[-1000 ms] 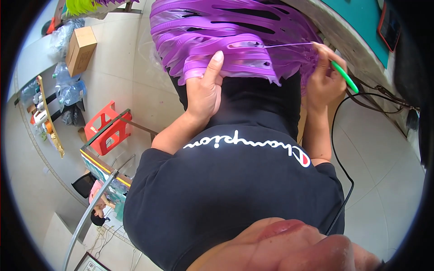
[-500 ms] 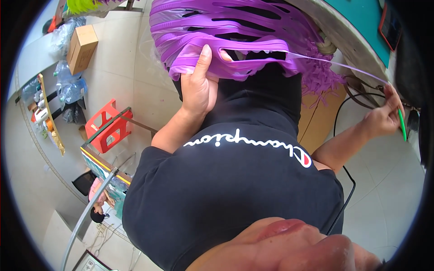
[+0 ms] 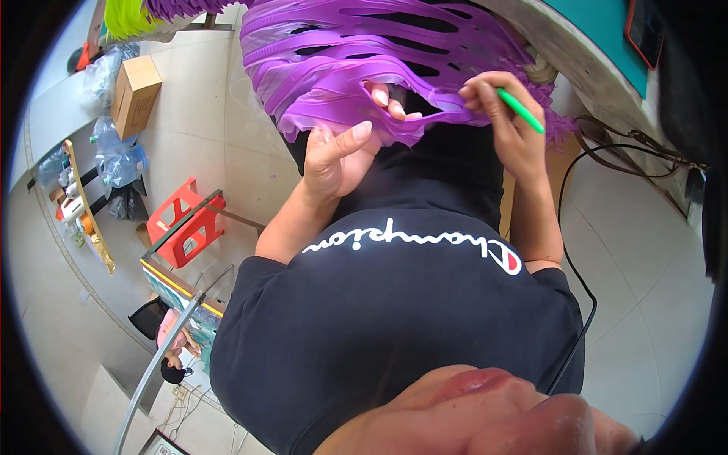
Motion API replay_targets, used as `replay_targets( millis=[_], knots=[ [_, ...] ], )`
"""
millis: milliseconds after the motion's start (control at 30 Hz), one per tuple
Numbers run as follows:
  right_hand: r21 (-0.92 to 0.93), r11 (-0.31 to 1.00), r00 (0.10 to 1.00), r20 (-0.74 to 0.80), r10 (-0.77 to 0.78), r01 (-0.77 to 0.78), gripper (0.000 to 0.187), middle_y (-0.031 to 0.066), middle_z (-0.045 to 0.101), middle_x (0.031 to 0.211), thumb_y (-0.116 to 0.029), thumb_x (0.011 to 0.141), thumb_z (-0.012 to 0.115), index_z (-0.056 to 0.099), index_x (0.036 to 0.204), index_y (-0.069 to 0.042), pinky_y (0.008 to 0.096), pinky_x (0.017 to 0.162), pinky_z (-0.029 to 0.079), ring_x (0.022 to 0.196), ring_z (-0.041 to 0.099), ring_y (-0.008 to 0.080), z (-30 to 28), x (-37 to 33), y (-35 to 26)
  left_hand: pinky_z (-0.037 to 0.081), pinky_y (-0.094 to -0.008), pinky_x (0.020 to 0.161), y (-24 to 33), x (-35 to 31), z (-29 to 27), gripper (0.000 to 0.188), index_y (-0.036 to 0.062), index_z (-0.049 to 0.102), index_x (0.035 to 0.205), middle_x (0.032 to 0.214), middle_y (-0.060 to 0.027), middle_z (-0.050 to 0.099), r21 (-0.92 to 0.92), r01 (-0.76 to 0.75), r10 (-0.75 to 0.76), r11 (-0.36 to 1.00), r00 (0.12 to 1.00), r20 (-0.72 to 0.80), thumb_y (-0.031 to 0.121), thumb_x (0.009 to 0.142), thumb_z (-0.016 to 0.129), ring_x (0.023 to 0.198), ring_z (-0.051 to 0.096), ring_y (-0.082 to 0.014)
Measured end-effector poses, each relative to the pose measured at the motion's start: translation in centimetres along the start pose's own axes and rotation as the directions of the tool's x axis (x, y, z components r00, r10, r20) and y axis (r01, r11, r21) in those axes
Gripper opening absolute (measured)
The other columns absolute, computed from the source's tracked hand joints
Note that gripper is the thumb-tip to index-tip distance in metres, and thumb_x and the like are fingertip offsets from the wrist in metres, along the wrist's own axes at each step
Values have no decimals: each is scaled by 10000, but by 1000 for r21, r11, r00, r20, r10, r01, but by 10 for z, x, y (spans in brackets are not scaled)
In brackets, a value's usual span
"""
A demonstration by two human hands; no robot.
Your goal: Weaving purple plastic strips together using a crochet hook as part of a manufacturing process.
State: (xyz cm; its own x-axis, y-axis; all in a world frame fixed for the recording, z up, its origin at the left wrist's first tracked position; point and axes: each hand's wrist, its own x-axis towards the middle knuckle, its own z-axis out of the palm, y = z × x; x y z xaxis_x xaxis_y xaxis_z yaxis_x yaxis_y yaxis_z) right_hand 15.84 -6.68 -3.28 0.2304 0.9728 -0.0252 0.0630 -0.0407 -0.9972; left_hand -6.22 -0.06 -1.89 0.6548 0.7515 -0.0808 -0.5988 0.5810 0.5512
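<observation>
Purple rubbery pieces (image 3: 318, 64) with long slots lie layered across my lap. My left hand (image 3: 334, 168) holds the near edge of one, its thumb on top and its fingers underneath, with fingertips showing through an opening. At the right end of that opening my right hand (image 3: 516, 140) is closed around a slim green tool (image 3: 523, 112); the tool's working end is hidden. My right fingertips touch or almost touch the purple rubber there. Thin purple shreds (image 3: 561, 125) hang to the right of it.
A teal-topped table (image 3: 595, 34) with a phone (image 3: 644, 34) is at the upper right. A black cable (image 3: 565, 201) runs down by my right arm. On the left are a cardboard box (image 3: 136, 95), a red plastic stool (image 3: 186, 224) and a seated person (image 3: 176, 341).
My right hand has come in from the far right to the purple rubber. The stretched purple strip it held is no longer seen. My left fingers show further through the opening.
</observation>
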Motion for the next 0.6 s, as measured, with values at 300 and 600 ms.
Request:
replay_targets(
  millis=[300,600],
  knots=[
    [-313,949,955,275,114,-23,212,53,537,681,-35,827,656,450,779,-27,251,596,429,639,531,135,13,24,-12,399,-542,1015,-4,2,-2,474,43,418,1272,1096,-109,475,-15,22,-21,1000,999,31,33,830,591,1066,518,-276],
    [-650,680,931,127,-341,338,168,144,610,798,53,824,605,445,800,9,331,678,506,731,619,312,-30,53,-12,411,-284,641,9,-5,-10,489,23,429,1244,1042,-106,490,72,126,-120,989,989,-85,27,794,622,796,493,-152]
  ],
)
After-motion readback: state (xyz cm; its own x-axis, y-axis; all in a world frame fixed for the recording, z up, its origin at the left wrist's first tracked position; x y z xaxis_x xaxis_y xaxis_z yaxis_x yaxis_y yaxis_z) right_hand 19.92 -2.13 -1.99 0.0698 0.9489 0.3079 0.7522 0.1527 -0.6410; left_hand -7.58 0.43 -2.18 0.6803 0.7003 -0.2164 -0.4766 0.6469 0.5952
